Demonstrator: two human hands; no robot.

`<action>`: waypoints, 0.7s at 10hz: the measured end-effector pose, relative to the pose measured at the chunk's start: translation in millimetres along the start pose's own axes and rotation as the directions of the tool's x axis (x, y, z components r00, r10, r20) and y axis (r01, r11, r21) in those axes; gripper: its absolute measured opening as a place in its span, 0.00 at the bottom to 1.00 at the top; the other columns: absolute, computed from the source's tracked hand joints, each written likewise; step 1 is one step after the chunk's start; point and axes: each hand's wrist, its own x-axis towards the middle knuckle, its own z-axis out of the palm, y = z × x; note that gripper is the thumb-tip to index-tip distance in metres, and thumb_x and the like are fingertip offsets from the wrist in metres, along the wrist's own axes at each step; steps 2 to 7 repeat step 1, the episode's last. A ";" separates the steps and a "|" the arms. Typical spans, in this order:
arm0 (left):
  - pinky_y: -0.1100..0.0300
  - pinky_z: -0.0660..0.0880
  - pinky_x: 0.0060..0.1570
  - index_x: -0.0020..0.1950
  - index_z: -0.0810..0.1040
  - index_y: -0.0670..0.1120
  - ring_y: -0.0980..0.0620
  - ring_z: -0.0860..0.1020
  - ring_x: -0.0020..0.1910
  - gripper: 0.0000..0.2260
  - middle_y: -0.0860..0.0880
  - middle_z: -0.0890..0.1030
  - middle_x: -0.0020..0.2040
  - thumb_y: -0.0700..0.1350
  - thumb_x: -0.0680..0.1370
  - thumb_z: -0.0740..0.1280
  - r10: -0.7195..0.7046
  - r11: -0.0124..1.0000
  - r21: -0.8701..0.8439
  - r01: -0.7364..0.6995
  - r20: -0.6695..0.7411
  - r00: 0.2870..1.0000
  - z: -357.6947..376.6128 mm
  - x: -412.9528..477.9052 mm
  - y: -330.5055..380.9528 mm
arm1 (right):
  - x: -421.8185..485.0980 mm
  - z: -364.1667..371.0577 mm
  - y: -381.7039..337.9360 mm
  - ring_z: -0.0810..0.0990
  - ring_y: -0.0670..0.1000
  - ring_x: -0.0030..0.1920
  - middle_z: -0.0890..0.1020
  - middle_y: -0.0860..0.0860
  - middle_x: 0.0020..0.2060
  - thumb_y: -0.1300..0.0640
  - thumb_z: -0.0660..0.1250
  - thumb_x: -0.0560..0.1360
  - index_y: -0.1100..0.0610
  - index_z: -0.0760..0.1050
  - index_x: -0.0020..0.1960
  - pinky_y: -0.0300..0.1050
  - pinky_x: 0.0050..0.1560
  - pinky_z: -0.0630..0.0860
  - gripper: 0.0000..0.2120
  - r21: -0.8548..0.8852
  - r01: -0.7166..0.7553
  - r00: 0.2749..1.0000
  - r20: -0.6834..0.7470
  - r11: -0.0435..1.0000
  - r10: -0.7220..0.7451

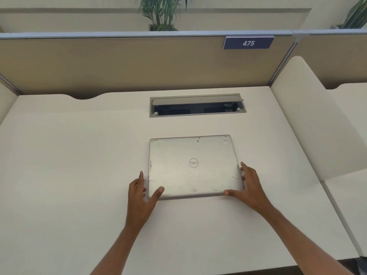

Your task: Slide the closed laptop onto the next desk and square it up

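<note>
A closed silver laptop (193,165), scuffed on its lid, lies flat on the white desk (69,165) just right of centre. My left hand (140,197) is at its near left corner, thumb resting on the lid and fingers along the left edge. My right hand (249,187) is at its near right corner, thumb on the front edge and fingers against the right side. Both hands grip the laptop. Its edges run roughly parallel to the desk's front edge.
An open cable box (197,106) is set into the desk behind the laptop. A tan partition (119,64) with a blue "475" sign (248,43) closes the back. A white side divider (309,120) separates the neighbouring desk (349,195) at right.
</note>
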 end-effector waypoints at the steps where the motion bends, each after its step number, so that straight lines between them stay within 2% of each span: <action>1: 0.43 0.76 0.74 0.89 0.61 0.60 0.48 0.74 0.76 0.47 0.54 0.68 0.77 0.76 0.74 0.68 0.001 1.000 0.019 -0.002 0.026 1.000 -6.5 8.1 20.8 | 2.8 5.1 -23.3 0.58 0.51 0.84 0.59 0.47 0.85 0.22 0.74 0.62 0.47 0.53 0.88 0.59 0.80 0.60 0.64 -0.222 0.095 0.994 -0.040 0.971 -0.106; 7: 0.43 0.76 0.74 0.89 0.61 0.60 0.48 0.74 0.76 0.47 0.54 0.68 0.77 0.76 0.74 0.68 0.001 1.000 0.019 -0.002 0.026 1.000 -6.5 8.1 20.8 | 2.8 5.1 -23.3 0.58 0.51 0.84 0.59 0.47 0.85 0.22 0.74 0.62 0.47 0.53 0.88 0.59 0.80 0.60 0.64 -0.222 0.095 0.994 -0.040 0.971 -0.106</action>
